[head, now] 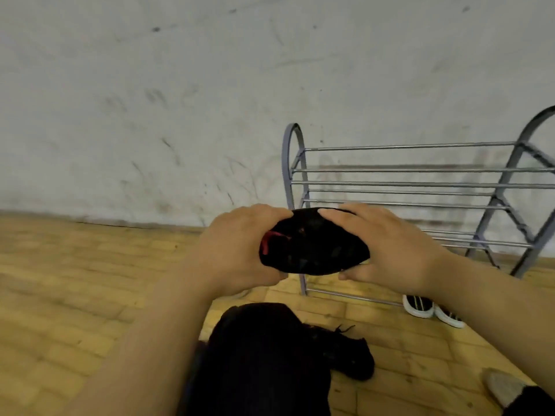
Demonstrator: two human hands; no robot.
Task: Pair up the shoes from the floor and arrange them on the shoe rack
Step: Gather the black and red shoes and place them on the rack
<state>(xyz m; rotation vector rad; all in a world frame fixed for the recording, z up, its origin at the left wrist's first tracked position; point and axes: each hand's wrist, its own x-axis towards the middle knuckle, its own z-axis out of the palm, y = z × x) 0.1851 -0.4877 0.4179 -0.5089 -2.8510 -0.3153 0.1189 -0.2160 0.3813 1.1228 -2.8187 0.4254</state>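
I hold the black shoe (315, 244) up in front of me with both hands; my left hand (237, 250) grips its left end, fingers curled over the top and thumb underneath; my right hand (387, 247) clasps the right end the same way, fingers wrapped over the top, thumb tucked below. A red strip (267, 241) shows at the shoe's left end, just beside my left palm. The shoe hangs in the air in front of the left end of the shoe rack (420, 184), which stands on the far right against the scuffed wall (150, 100); whether it touches a bar I cannot tell. On the floor (60, 280) at the rack's near foot lie two striped shoes (420, 306) side by side, toes toward me; nearer, just right of my knee (264, 355) in dark cloth, lies another black shoe (351, 355) with loose laces; something grey (501, 385) sits at the near right, too blurred to name.
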